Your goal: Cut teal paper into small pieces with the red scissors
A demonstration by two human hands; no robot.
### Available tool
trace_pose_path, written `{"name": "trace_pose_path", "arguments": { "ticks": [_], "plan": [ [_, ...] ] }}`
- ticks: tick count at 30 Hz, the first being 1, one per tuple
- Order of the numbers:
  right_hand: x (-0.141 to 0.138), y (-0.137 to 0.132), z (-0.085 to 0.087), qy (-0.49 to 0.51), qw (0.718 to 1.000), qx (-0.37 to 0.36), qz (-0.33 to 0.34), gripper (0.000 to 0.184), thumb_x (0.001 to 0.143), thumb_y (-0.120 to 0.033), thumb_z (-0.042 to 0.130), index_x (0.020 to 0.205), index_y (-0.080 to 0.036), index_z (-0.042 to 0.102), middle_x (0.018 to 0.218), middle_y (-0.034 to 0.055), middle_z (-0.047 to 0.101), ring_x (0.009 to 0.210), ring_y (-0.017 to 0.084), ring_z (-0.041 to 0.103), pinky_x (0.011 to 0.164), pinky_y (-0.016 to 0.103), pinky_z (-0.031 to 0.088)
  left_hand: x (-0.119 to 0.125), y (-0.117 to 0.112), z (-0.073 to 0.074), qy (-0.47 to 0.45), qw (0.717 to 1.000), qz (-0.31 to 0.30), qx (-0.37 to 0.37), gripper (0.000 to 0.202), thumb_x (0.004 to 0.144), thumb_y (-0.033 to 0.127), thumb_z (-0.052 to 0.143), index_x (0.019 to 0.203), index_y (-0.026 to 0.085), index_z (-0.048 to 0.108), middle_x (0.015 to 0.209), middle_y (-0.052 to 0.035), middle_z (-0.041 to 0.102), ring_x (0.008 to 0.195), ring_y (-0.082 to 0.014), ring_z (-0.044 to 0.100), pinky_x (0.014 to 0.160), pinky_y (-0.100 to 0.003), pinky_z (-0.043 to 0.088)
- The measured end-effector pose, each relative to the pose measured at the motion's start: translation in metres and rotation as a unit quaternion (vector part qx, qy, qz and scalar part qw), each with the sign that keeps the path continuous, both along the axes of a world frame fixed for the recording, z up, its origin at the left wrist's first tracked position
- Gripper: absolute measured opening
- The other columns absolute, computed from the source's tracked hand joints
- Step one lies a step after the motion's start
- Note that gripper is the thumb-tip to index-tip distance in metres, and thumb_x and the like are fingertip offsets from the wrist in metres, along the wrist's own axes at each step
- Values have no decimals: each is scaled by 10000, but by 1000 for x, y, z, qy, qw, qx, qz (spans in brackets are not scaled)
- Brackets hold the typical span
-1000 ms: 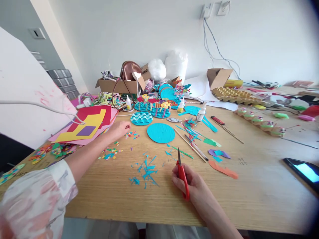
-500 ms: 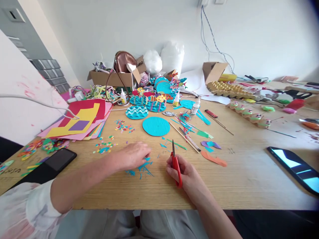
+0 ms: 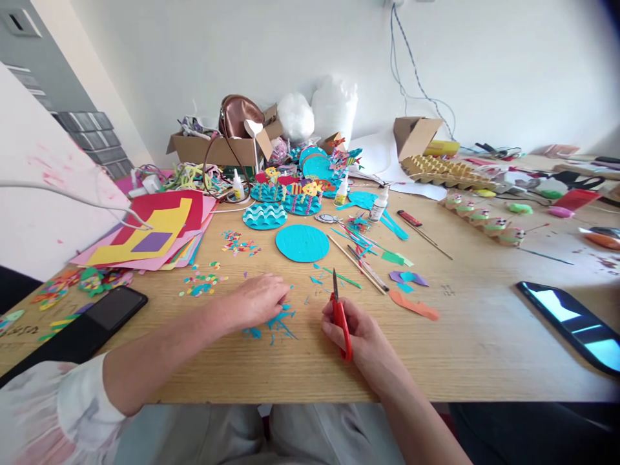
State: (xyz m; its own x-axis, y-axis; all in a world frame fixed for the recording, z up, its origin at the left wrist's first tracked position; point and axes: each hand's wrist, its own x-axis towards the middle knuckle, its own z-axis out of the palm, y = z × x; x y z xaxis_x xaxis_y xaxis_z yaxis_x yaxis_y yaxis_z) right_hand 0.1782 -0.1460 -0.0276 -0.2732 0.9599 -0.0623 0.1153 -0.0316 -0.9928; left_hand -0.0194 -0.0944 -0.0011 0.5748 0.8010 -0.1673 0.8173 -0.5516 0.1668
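The two hands are apart near the counter's [image 3: 411,378] near edge. The right hand [image 3: 356,326] is closed around red scissors [image 3: 340,316], blades together and pointing toward the far edge. The left hand [image 3: 264,298] is lowered over blue scraps [image 3: 281,326]; whether its fingers pinch any is hidden.

Beyond them, midway to the far edge, a blue disc [image 3: 302,243] lies flat. Its round outline looks finished, but its top is plain, while the disc [image 3: 264,218] behind its left side already carries wavy strips. Trimming therefore seems done on this piece, with decoration and clearing of scraps left.

Handwritten marks [image 3: 448,290] toward the right edge are too faint to read, as are the labels on the bottles [image 3: 379,205]; no brand is legible.
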Motion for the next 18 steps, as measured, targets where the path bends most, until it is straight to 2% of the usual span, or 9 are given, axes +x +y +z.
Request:
{"name": "trace_pose_path", "arguments": {
  "ticks": [5,9,11,14,18],
  "plan": [
    [1,1,-3,-5,1000,7,-3,132,729,-253,561,794,-173,478,695,-30,486,630,104,450,571,232,344,-1,0,2,-38,999,22,-21,117,711,86,462,669,177,522,745,-26,585,718,-163,518,600,-256,350],
    [-3,2,-1,12,1000,-8,-21,154,687,-255,591,767,-180,482,664,-37,494,616,110,473,564,236,356,-6,0,7,-94,992,58,-56,93,739,146,458,682,179,524,651,13,559,615,-128,505,539,-224,347],
    [-8,3,3,30,999,-15,-39,173,661,-261,610,749,-185,482,656,-36,510,616,115,488,576,241,370,-8,-3,11,-185,972,94,-114,71,738,192,466,692,180,518,615,33,528,579,-114,489,525,-212,358],
    [-19,6,10,60,997,-12,-53,202,638,-289,641,723,-191,486,705,-15,554,656,124,516,615,250,393,-9,-9,18,-322,911,150,-208,56,689,229,511,672,175,504,605,44,495,566,-104,468,537,-211,373],
    [-35,14,17,82,996,-4,-30,243,597,-296,683,716,-192,499,708,-13,565,643,121,512,596,244,397,-6,-19,23,-367,886,175,-222,70,659,239,529,648,172,511,591,48,468,552,-96,437,516,-206,341]
  ]
}}
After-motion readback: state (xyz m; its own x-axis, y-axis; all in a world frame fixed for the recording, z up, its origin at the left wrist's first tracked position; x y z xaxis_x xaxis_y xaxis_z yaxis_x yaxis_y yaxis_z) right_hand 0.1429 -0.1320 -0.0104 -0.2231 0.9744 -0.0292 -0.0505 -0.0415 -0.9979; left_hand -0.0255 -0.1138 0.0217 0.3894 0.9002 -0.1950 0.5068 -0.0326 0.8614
